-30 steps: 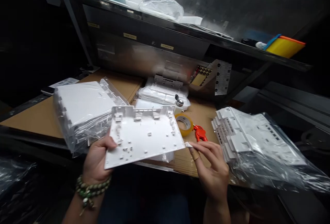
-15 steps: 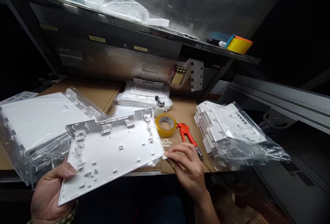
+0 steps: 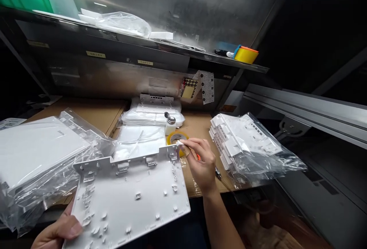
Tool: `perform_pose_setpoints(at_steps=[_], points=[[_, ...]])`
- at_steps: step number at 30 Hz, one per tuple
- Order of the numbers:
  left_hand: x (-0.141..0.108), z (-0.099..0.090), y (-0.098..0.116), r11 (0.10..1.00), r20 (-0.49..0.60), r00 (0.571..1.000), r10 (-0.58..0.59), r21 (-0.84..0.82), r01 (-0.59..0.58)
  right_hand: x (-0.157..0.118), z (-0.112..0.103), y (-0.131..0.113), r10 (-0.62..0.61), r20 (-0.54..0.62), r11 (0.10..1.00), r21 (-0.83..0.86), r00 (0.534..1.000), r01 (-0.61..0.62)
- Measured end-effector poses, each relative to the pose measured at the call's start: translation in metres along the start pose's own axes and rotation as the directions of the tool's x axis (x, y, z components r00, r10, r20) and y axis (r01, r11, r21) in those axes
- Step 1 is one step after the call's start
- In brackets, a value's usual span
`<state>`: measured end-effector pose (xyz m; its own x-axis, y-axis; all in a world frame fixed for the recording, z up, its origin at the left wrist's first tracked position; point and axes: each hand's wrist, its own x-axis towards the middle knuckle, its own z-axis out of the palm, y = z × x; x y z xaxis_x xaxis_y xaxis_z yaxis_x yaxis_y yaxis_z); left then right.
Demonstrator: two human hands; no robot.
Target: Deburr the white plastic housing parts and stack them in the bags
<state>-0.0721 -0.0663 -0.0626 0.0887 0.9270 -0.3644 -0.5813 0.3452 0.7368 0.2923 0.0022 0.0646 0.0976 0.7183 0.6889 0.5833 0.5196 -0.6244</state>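
A white plastic panel (image 3: 134,199) with small clips and posts on its inner face tilts over the table's front edge. My left hand (image 3: 61,228) grips its lower left side, thumb on top. At the panel's upper right corner, my right hand (image 3: 199,155) pinches a small white piece whose exact shape is hidden by the fingers. Behind that hand are a yellow tape roll (image 3: 173,137), partly covered, and a red-handled tool (image 3: 218,173), mostly hidden. A white bottle with a metal top (image 3: 171,124) stands behind the tape.
Bagged white panels lie at left (image 3: 48,149) and right (image 3: 243,138). Clear plastic bags (image 3: 140,140) and a slotted white part (image 3: 156,103) lie at the back. Above runs a metal shelf (image 3: 114,34) with a yellow roll (image 3: 246,55). Cardboard (image 3: 83,113) covers the table.
The panel has moved lower in view and is tilted differently. My right hand has gone from its right lower corner up to the upper right corner. The camera view has shifted.
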Motion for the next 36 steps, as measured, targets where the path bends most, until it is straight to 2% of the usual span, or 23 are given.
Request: perform_pose_setpoints(at_steps=[2, 5, 7, 9, 11, 13, 16, 20, 23, 25, 28, 30, 32, 34, 36], points=[[-0.013, 0.022, 0.005, 0.987, -0.12, 0.981, -0.152, -0.066, 0.145, -0.002, 0.005, 0.009, 0.058, -0.005, 0.998, -0.014, 0.998, -0.058], [-0.031, 0.062, 0.016, 0.975, -0.068, 0.98, -0.188, -0.136, 0.178, -0.009, 0.008, 0.02, 0.078, -0.04, 0.996, 0.048, 0.996, -0.076], [-0.037, 0.083, 0.021, 0.979, 0.011, 0.993, -0.118, -0.167, 0.118, -0.013, 0.006, 0.027, 0.044, -0.02, 0.996, 0.074, 0.999, -0.042], [-0.04, 0.098, 0.022, 0.983, 0.041, 0.999, -0.007, -0.184, 0.014, -0.015, 0.004, 0.037, 0.025, 0.026, 1.0, 0.011, 0.999, -0.026], [-0.041, 0.111, 0.02, 0.98, 0.0, 0.999, 0.054, -0.194, -0.053, -0.014, 0.004, 0.045, 0.045, 0.044, 0.997, -0.071, 0.998, -0.042], [-0.044, 0.125, 0.016, 0.975, -0.059, 0.997, 0.045, -0.213, -0.057, -0.011, 0.006, 0.045, 0.068, 0.007, 0.994, -0.085, 0.998, -0.068], [-0.049, 0.149, 0.01, 0.971, -0.086, 0.996, 0.009, -0.239, -0.03, -0.004, 0.013, 0.016, -0.015, -0.031, 1.0, 0.004, 0.999, 0.015], [-0.052, 0.177, 0.005, 0.957, -0.022, 0.998, -0.06, -0.287, 0.051, 0.003, 0.028, -0.05, -0.271, 0.012, 0.951, 0.161, 0.963, 0.265], [-0.053, 0.187, 0.005, 0.942, 0.047, 0.996, -0.073, -0.324, 0.084, 0.006, 0.037, -0.072, -0.375, 0.076, 0.914, 0.193, 0.924, 0.356], [-0.054, 0.191, 0.007, 0.936, 0.052, 0.996, -0.07, -0.341, 0.083, 0.007, 0.04, -0.07, -0.387, 0.114, 0.914, 0.18, 0.915, 0.364], [-0.055, 0.194, 0.009, 0.932, 0.064, 0.996, -0.066, -0.352, 0.085, 0.006, 0.039, -0.063, -0.363, 0.097, 0.928, 0.134, 0.927, 0.349], [-0.055, 0.195, 0.01, 0.933, 0.091, 0.993, -0.077, -0.346, 0.104, 0.004, 0.038, -0.064, -0.363, 0.086, 0.928, 0.126, 0.928, 0.351], [-0.055, 0.195, 0.011, 0.936, 0.106, 0.991, -0.082, -0.333, 0.113, 0.005, 0.038, -0.067, -0.387, 0.125, 0.92, 0.121, 0.914, 0.373], [-0.055, 0.189, 0.012, 0.937, 0.098, 0.992, -0.077, -0.332, 0.105, 0.01, 0.039, -0.061, -0.388, 0.174, 0.922, 0.083, 0.905, 0.379], [-0.055, 0.177, 0.016, 0.933, 0.07, 0.996, -0.064, -0.351, 0.085, 0.02, 0.038, -0.037, -0.292, 0.192, 0.955, 0.009, 0.937, 0.296]])
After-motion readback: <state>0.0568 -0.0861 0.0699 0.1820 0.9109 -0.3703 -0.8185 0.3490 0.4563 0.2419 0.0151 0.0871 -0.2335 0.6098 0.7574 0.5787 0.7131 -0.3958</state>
